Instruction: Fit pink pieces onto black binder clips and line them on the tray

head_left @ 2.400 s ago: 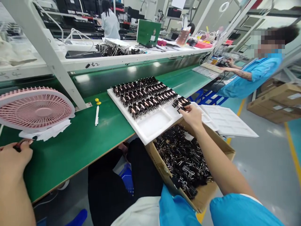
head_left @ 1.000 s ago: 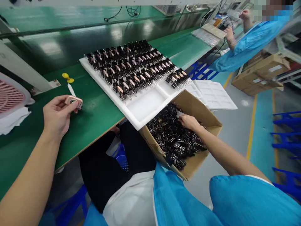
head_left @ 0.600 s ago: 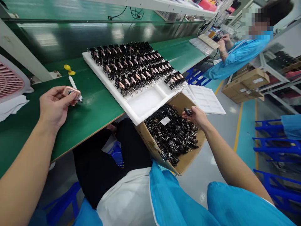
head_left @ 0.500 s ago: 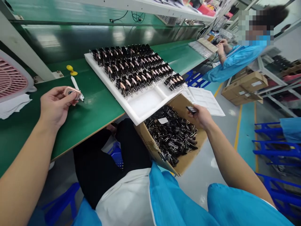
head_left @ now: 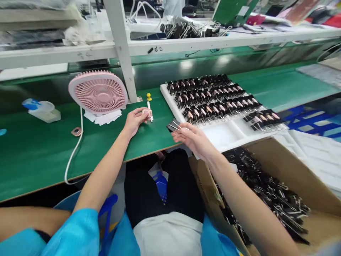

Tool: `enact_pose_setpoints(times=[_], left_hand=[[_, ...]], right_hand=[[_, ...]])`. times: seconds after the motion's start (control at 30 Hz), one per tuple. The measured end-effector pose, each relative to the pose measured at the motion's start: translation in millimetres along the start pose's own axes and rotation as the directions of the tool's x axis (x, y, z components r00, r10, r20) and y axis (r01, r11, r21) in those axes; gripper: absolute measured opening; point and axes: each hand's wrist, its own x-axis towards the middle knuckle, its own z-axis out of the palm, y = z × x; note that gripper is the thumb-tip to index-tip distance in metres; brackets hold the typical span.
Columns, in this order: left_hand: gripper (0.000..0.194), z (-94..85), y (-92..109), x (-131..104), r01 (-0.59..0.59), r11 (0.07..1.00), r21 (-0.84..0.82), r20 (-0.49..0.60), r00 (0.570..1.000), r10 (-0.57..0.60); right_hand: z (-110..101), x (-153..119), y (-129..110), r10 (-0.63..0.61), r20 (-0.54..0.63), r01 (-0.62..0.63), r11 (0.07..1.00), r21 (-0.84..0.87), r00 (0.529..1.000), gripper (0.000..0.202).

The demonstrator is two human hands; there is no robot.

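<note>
- Nearest, at lower right, a cardboard box (head_left: 201, 176) holds a loose heap of black binder clips (head_left: 269, 192) with metal handles; white molded trays (head_left: 314, 151) lie beside it.
- At lower left, a bare forearm (head_left: 32, 221) with a blue sleeve belongs to another person.
- The right hand (head_left: 190, 137) is raised near the front edge of the green surface (head_left: 42, 153), its fingers clamped on one black binder clip (head_left: 173, 125), handles toward the palm.
- The left hand (head_left: 137, 121) pinches a small pink part (head_left: 146, 113) between thumb and fingers above the surface; the two hands are apart.
- To the right, a white foam tray (head_left: 223, 137) carries rows of pink parts gripped by black clips (head_left: 213, 94); its near compartment shows bare white, and a shorter group sits at the right end.
- A second pink part (head_left: 76, 131) lies left of the left hand, next to a white cable (head_left: 73, 156).
- Just beyond the left hand are a white pen (head_left: 148, 105) and a yellow knob (head_left: 148, 96).
- Further back stand a pink fan (head_left: 103, 96), white tissue (head_left: 103, 118) at its base, and a blue-topped bottle (head_left: 45, 111).
- Farthest, a white shelf (head_left: 186, 46) bears more binder clips (head_left: 186, 31) and a green box (head_left: 234, 12).
</note>
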Motion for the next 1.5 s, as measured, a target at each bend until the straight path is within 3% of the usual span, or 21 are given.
enact_pose_setpoints(times=[0.13,0.33,0.5,0.87,1.3,1.43,1.5], left_hand=[[0.056,-4.1,3.1,-0.1,0.032,0.996,-0.086,-0.001,0.999,-0.032],[0.043,-4.4,8.8,-2.8,0.092,0.985,-0.146,-0.008,0.996,-0.094],[0.042,-6.8,8.5,-3.2,0.083,0.988,-0.132,0.032,0.996,-0.08],[0.056,-11.8,5.6,-6.6,0.072,0.995,0.067,0.119,0.99,-0.08],[0.059,-9.1,10.0,-5.7,0.068,0.986,0.155,0.092,0.992,-0.083],[0.063,-3.5,17.9,-6.2,0.082,0.97,0.23,0.045,0.994,-0.095],[0.061,-2.7,20.7,-0.7,0.074,0.972,0.223,0.008,0.997,-0.078]], right_hand=[[33.7,62.8,34.2,-0.009,-0.056,0.017,0.99,0.138,0.998,0.057],[35.3,97.1,58.1,-0.143,-0.095,0.142,0.99,-0.02,0.985,0.061],[30.3,95.5,62.7,-0.211,-0.021,0.208,0.974,-0.093,0.977,0.059],[26.0,97.2,69.3,-0.25,-0.009,0.242,0.943,-0.23,0.968,0.06],[34.3,100.9,67.0,-0.253,-0.036,0.23,0.924,-0.306,0.967,0.051],[44.8,77.1,61.5,-0.134,-0.095,0.095,0.936,-0.339,0.986,0.05],[37.0,46.6,50.6,-0.045,-0.029,0.032,0.932,-0.361,0.999,0.059]])
